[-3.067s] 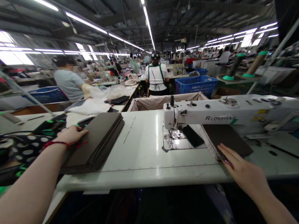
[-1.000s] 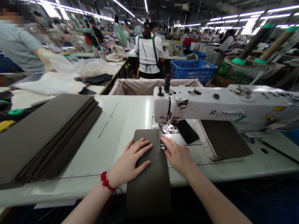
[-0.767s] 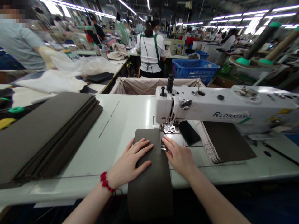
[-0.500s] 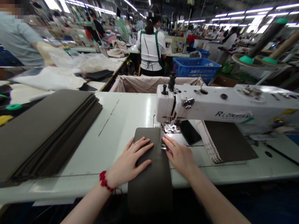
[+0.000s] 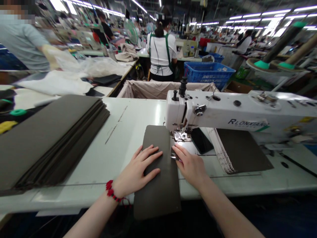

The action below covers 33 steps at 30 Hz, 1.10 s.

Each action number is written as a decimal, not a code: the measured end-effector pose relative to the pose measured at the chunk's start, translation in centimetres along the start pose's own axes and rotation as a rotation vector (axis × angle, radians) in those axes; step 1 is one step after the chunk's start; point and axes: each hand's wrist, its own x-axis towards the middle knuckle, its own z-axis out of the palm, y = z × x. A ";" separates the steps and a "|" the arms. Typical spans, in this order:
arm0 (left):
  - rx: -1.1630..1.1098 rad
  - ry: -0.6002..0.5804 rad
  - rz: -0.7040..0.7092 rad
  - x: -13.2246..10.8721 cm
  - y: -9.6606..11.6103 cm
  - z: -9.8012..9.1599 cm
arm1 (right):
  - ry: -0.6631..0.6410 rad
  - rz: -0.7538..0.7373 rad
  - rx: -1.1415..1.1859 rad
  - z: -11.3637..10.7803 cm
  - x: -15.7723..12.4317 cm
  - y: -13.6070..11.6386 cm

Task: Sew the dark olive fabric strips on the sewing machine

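Observation:
A dark grey-brown fabric panel (image 5: pixel 158 201) lies lengthwise before me, its near end hanging over the table edge. My left hand (image 5: pixel 143 168) rests flat on it, fingers spread. At its right edge is my right hand (image 5: pixel 189 165), fingers curled round what look like thread snips (image 5: pixel 173 157); only the metal tips show and the handle is hidden in the palm. Those fingertips press at the panel's edge, just in front of the presser foot (image 5: pixel 182 135) of a white sewing machine (image 5: pixel 210 112). The panel's far part passes left of the foot.
A thick stack of dark panels (image 5: pixel 56 132) lies on the left. A black phone (image 5: pixel 201 140) and another stack of pieces (image 5: pixel 245 150) sit right of the needle area. Behind the table are a cloth-lined bin (image 5: pixel 153 88), a blue crate (image 5: pixel 209 72) and a person (image 5: pixel 162 53).
The panel has slid away from me past the presser foot, so its near end hangs less far down. Both hands stay in nearly the same place.

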 end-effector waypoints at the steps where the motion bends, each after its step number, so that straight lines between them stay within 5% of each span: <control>1: 0.002 -0.001 0.001 0.0 0.0 0.0 | 0.002 0.000 0.001 0.0 0.0 0.0; 33: 0.021 -0.001 -0.010 0.0 0.1 0.1 | 0.004 0.001 0.016 -0.1 0.0 0.0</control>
